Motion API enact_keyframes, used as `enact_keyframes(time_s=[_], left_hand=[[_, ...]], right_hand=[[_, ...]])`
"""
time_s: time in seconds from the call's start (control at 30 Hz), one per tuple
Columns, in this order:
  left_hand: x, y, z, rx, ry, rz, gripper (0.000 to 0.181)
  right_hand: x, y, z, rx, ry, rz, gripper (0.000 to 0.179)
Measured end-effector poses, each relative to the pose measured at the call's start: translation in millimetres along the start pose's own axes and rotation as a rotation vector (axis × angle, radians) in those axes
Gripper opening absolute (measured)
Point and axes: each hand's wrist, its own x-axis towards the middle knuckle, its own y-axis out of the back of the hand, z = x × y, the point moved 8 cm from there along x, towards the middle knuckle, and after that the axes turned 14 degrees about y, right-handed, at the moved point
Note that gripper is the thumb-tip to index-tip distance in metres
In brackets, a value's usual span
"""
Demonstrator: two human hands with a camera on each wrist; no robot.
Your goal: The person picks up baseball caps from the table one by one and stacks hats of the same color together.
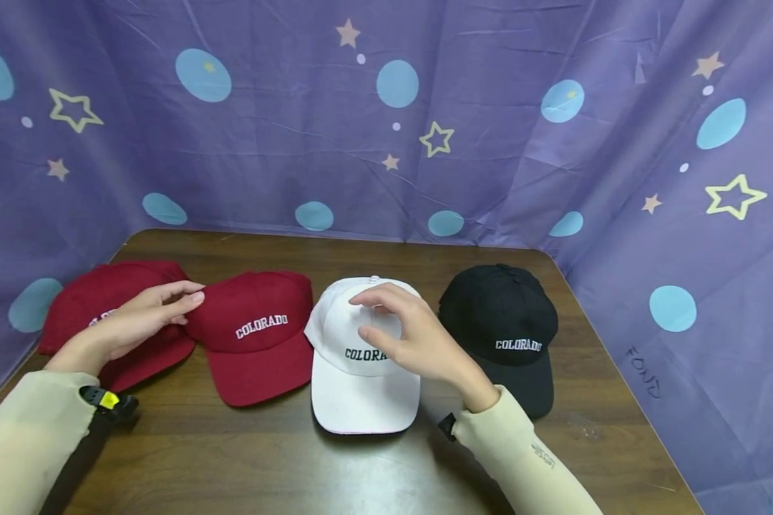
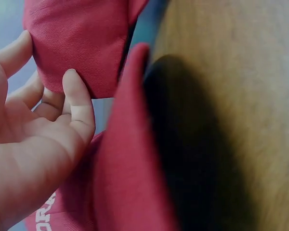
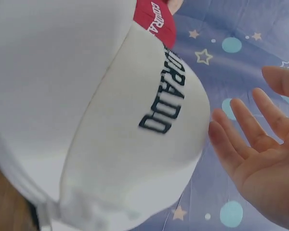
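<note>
Four caps with COLORADO lettering lie in a row on the table. My left hand point(image 1: 143, 315) reaches over the leftmost red cap point(image 1: 157, 350) and pinches the side of the second red cap point(image 1: 260, 304). In the left wrist view, thumb and fingers point(image 2: 77, 89) meet the edge of that second cap point(image 2: 82, 43), with the leftmost cap's brim point(image 2: 130, 159) close to the camera. Above the white cap point(image 1: 363, 397) hovers my right hand point(image 1: 419, 332), fingers loosely bent and holding nothing. The right wrist view shows this hand point(image 3: 269, 163) beside the white crown point(image 3: 125, 125).
A black cap point(image 1: 499, 307) sits to the right of the white one, its brim toward me. The brown wooden table point(image 1: 245, 458) is bordered at the back and sides by a purple curtain point(image 1: 283, 121) patterned with stars and blue spots.
</note>
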Motion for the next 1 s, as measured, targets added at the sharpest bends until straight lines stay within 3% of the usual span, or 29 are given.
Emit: enact_keyframes(time_s=[0.23,0.43,0.6,0.8,1.0], left_hand=[[-11.4,16.4,4.8,-0.066,-0.063,0.005,0.038],[-18.0,21.6,13.9,-0.148,-0.144,-0.048,0.031],[-28.6,26.4,19.7,-0.165,-0.182,-0.069,0.030],[-36.7,28.2,25.0,-0.142,-0.217,-0.100,0.030],[-42.1,23.5,29.2,-0.158,-0.265,-0.168,0.030]], right_hand=[[30.4,-22.1,-7.2,0.023,0.040,-0.076,0.035],[52.9,-44.9,-4.8,0.034,-0.090,-0.175,0.048],[71.7,-67.0,5.0,0.062,-0.194,-0.219,0.062],[79.1,-88.2,16.6,0.065,-0.266,-0.228,0.077],[79.6,-107.8,32.4,0.028,-0.340,-0.252,0.079]])
